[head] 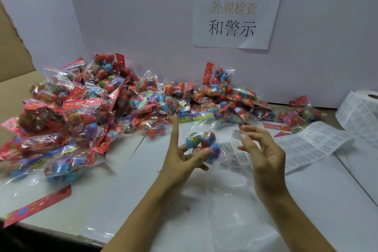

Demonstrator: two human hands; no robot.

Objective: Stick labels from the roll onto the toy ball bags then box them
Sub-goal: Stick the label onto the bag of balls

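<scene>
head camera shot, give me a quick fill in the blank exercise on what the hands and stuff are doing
1. The left hand holds a bag of toy ____.
2. The right hand pinches a small ____ at its fingertips.
3. The label roll stands at the table's ____ edge.
4. The pile of bags lies to the ____ of the hands.

Missing words: balls; label; right; left

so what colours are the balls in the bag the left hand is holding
Blue-green, red and purple balls in the clear bag, held by the left hand; the head view shows it best.
</scene>
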